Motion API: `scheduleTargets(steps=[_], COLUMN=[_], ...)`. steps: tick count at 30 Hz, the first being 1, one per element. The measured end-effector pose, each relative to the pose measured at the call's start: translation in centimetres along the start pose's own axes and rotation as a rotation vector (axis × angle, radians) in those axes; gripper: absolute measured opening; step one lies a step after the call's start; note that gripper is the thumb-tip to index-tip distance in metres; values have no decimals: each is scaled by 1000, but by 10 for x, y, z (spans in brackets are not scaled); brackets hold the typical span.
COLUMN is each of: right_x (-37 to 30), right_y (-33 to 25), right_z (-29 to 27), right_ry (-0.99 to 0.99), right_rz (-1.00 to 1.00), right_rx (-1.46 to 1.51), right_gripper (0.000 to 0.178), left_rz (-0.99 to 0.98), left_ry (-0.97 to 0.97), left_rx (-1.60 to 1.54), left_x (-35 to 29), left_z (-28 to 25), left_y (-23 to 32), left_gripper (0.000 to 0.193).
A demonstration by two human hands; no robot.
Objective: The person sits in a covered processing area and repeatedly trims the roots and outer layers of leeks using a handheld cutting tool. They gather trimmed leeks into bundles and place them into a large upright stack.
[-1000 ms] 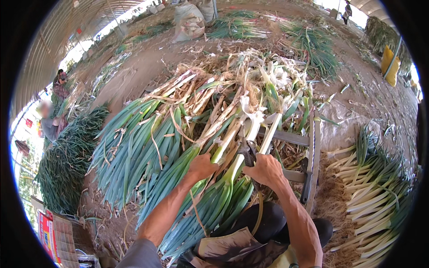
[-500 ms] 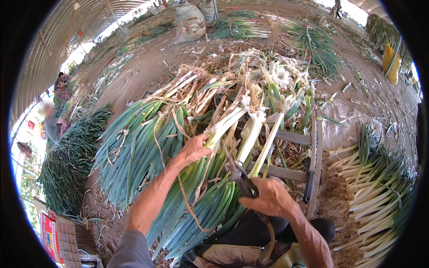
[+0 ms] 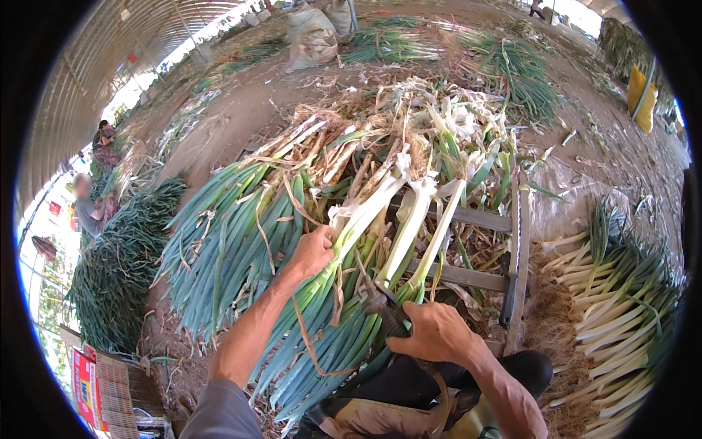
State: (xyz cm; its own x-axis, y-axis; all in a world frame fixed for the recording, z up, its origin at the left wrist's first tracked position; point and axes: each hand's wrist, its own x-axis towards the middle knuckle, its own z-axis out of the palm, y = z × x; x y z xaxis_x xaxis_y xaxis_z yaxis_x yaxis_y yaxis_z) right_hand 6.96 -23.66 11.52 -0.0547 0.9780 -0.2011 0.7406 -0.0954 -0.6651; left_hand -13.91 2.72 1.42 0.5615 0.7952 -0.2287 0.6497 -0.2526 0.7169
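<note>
Long green onions with white stalks and blue-green leaves (image 3: 219,256) lie heaped before me, roots away from me. My left hand (image 3: 311,254) is closed at the edge of a thick green onion (image 3: 362,219), where its white part turns green; the fingertips are partly hidden. A loose pale outer skin (image 3: 341,217) stands out just above that hand. My right hand (image 3: 435,333) grips what looks like an air blow gun (image 3: 380,298), dark with a thin nozzle. Its nozzle points up toward the stalks, and a brownish hose (image 3: 443,395) trails below. Two more bared white stalks (image 3: 409,227) lie to the right.
A metal frame (image 3: 472,276) holds the heap, with a black-handled item (image 3: 507,301) on its right side. Cleaned green onions (image 3: 603,322) lie in a row at right. Another leafy pile (image 3: 121,271) and two people are at left. Sacks (image 3: 312,38) stand farther back.
My left hand has shifted slightly left and down along the green onion, and pale skin now stands loose above it. The right hand and blow gun have moved a little lower and left.
</note>
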Motion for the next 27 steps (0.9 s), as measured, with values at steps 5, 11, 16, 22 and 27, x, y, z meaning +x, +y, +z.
scheduleTargets(steps=[5,11,16,22,27], right_x=[25,62,84,50,11], right_y=[16,34,48,36,26], right_z=[-3,-13,-16,-17,-21], right_ry=[135,243,297,205,48], right_rz=[103,224,294,257,171], right_rx=[-26,-101,-120,-28,52], right_gripper=[52,51,49,56,57], left_rz=[92,667,489,339,38], left_ry=[215,509,204,332,50], left_rx=[355,834,769,693,601], left_x=[14,29,2,15,24], left_z=[-8,-25,52,62,51], left_y=[13,44,30,15,42], left_gripper=[43,32,31,38,48])
